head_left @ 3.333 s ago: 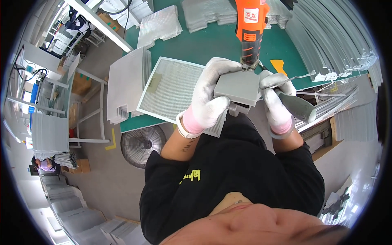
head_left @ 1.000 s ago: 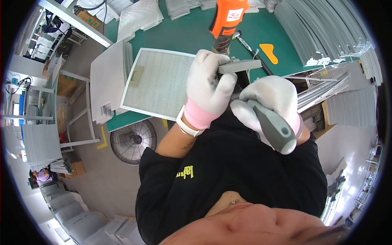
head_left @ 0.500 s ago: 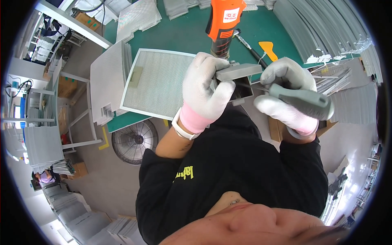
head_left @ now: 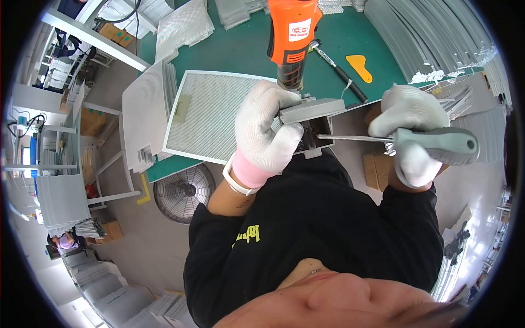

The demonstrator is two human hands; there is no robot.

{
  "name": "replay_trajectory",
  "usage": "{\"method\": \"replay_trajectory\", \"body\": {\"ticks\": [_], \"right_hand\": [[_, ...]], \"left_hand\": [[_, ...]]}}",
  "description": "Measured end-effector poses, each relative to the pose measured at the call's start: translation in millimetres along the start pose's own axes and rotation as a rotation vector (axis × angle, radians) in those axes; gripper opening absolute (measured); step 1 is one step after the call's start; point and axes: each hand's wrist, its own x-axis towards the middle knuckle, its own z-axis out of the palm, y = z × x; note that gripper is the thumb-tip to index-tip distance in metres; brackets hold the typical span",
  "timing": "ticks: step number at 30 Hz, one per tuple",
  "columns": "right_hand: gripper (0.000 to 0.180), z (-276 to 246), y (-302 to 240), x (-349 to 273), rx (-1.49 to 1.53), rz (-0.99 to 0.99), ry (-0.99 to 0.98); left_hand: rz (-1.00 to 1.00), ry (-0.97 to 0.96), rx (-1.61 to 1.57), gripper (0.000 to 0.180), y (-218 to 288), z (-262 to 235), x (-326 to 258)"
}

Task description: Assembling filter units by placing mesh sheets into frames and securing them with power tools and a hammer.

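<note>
At the green tabletop's (head_left: 246,46) near edge, the left hand (head_left: 265,127) clasps a grey hollow housing (head_left: 313,111) while the right (head_left: 413,112) grasps a screwdriver (head_left: 440,144), whose tip could slip toward the left if pushed askew; the orange tool (head_left: 287,46) bears a red-printed label (head_left: 299,30), the black shirt (head_left: 317,218) yellow lettering (head_left: 249,235).

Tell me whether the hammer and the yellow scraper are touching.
Apart: the head view shows a strip of green tabletop between the hammer and the yellow scraper.

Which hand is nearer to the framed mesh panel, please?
The left hand: it overlaps the right part of the framed mesh panel in this view. The right hand, holding a screwdriver, is farther to the right.
</note>
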Motion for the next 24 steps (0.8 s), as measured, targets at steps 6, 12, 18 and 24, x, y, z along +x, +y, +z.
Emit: {"method": "replay_trajectory", "body": {"ticks": [6,12,18,24], "right_hand": [[0.018,39.7,2.7,-0.6,0.17,0.07,0.402],[0.016,41.9,12.4,-4.7,0.449,0.213,0.584],[0.024,74.1,39.9,-34.0,0.443,0.698,0.11],[0.044,39.9,26.1,-5.4,0.88,1.129,-0.147]], "left_hand": [[-0.011,0.031,-0.007,0.026,-2.5,0.2,-3.4],[0.001,0.008,-0.015,0.025,-4.7,-2.0,1.5],[0.054,0.043,0.037,0.027,-8.4,10.7,5.1],[0.22,0.086,0.159,0.031,-13.9,22.0,5.4]]}}
